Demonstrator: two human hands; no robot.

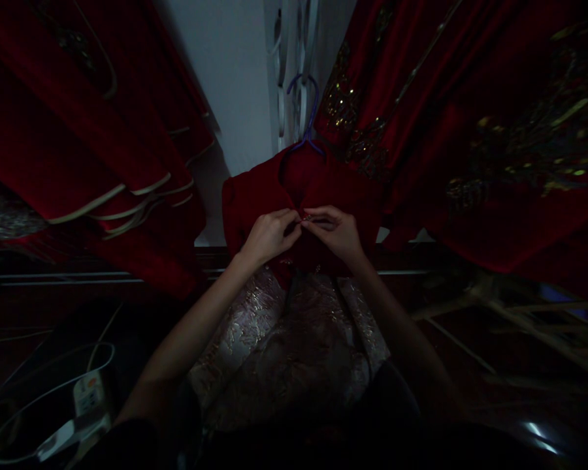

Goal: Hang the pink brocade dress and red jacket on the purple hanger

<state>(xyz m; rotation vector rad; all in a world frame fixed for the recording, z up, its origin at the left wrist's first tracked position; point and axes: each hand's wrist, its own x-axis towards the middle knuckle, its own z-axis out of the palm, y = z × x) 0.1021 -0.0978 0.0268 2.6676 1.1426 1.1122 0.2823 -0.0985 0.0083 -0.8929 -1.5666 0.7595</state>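
Both hands, left hand (pixel 269 236) and right hand (pixel 336 234), are pinched together on some tiny fastener at the chest of the red garment (pixel 301 189), which hangs on a purple hanger (pixel 304 111) so the front faces them at working height.

The red garment (pixel 255 209) hangs on a purple hanger (pixel 306 111) against a white wall (pixel 235 78). Below the garment lies pale fabric (pixel 255 333) with what seems a gold brocade pattern. Right of it, red cloth (pixel 470 117) carries gold embroidery.
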